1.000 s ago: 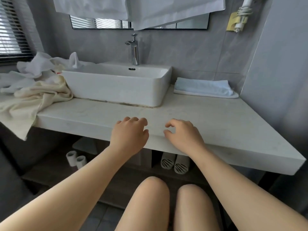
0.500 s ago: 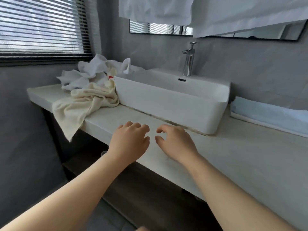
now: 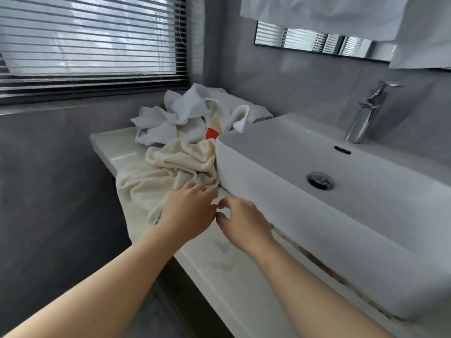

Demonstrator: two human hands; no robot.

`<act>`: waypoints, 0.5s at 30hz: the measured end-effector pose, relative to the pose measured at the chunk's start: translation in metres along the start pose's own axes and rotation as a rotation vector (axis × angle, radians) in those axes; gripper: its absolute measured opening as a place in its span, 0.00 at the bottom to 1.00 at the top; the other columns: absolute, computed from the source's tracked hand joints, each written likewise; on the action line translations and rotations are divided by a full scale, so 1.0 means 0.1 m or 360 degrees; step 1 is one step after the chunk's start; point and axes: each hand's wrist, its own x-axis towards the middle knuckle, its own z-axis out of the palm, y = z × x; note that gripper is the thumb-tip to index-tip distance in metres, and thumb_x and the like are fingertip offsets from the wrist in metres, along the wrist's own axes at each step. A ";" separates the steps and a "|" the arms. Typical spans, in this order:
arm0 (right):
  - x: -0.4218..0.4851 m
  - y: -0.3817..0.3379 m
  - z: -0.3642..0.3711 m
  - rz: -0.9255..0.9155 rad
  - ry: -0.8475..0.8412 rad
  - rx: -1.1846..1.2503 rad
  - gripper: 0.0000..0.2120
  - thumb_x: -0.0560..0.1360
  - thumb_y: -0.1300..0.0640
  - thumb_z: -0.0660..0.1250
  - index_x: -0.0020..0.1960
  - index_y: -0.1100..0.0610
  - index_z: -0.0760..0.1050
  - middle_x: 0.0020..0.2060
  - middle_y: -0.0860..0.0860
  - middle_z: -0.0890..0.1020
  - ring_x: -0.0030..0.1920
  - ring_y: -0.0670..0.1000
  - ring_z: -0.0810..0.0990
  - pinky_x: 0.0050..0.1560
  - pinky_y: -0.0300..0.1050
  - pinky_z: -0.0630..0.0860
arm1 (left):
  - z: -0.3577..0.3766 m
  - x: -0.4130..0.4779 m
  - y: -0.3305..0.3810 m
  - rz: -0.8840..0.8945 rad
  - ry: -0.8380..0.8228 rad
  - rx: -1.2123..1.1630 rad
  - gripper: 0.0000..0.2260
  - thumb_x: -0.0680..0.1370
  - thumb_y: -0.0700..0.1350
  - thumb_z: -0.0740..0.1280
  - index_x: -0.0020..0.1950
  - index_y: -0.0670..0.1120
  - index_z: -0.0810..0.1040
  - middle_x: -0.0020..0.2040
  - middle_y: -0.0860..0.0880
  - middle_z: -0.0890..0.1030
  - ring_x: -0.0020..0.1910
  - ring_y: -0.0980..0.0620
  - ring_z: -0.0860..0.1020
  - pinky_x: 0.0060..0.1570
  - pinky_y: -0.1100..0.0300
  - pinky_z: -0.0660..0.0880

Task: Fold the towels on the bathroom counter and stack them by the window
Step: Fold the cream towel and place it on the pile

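Grip the cream towel (image 3: 170, 172) beside the sink (image 3: 268, 191) by 2 corners; left hand (image 3: 189, 211) and right hand (image 3: 244, 223) are loosely curled, empty.

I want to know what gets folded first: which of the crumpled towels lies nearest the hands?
The cream towel, at the left hand's fingertips and hanging over the counter edge; the white towels lie behind it, nearer the window.
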 end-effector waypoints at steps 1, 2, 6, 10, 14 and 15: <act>0.08 -0.05 -0.01 0.0001 -0.0017 0.0019 0.15 0.78 0.51 0.59 0.63 0.51 0.73 0.60 0.48 0.77 0.62 0.51 0.73 0.54 0.43 0.69 | -0.04 0.05 -0.07 -0.0030 -0.0024 -0.0005 0.06 0.71 0.45 0.71 0.46 0.47 0.82 0.41 0.49 0.83 0.43 0.44 0.80 0.40 0.54 0.74; 0.17 -0.10 -0.03 0.0009 -0.0036 0.0036 0.15 0.78 0.51 0.59 0.63 0.51 0.73 0.61 0.48 0.77 0.62 0.51 0.73 0.55 0.44 0.70 | -0.05 0.09 -0.16 -0.0051 -0.0047 -0.0001 0.06 0.72 0.46 0.70 0.48 0.47 0.82 0.42 0.49 0.83 0.44 0.44 0.80 0.41 0.54 0.72; 0.54 -0.31 -0.06 0.0073 -0.0113 0.0057 0.14 0.77 0.52 0.59 0.60 0.53 0.75 0.59 0.51 0.77 0.60 0.55 0.73 0.57 0.48 0.73 | -0.17 0.29 -0.50 -0.0100 -0.0109 -0.0048 0.07 0.75 0.46 0.65 0.50 0.46 0.80 0.45 0.48 0.81 0.48 0.44 0.78 0.40 0.57 0.68; 0.94 -0.51 -0.08 0.0133 -0.0132 0.0085 0.14 0.76 0.53 0.60 0.59 0.55 0.76 0.57 0.53 0.78 0.58 0.57 0.74 0.56 0.49 0.73 | -0.22 0.57 -0.89 -0.0121 -0.0199 -0.0118 0.16 0.77 0.52 0.55 0.58 0.50 0.77 0.54 0.50 0.80 0.57 0.46 0.75 0.50 0.57 0.70; 1.29 -0.68 -0.07 0.0194 -0.0121 0.0133 0.15 0.76 0.54 0.60 0.62 0.54 0.75 0.60 0.53 0.77 0.60 0.56 0.73 0.58 0.48 0.73 | -0.23 0.80 -1.23 -0.0036 -0.0323 -0.0107 0.18 0.77 0.52 0.53 0.58 0.49 0.77 0.53 0.49 0.80 0.56 0.46 0.75 0.48 0.58 0.71; 1.38 -0.72 -0.06 0.0208 -0.0124 0.0128 0.15 0.77 0.54 0.61 0.63 0.53 0.74 0.61 0.52 0.76 0.61 0.55 0.73 0.58 0.47 0.72 | -0.22 0.87 -1.32 -0.0015 -0.0339 -0.0114 0.14 0.78 0.50 0.57 0.59 0.49 0.77 0.54 0.49 0.80 0.57 0.46 0.75 0.48 0.58 0.70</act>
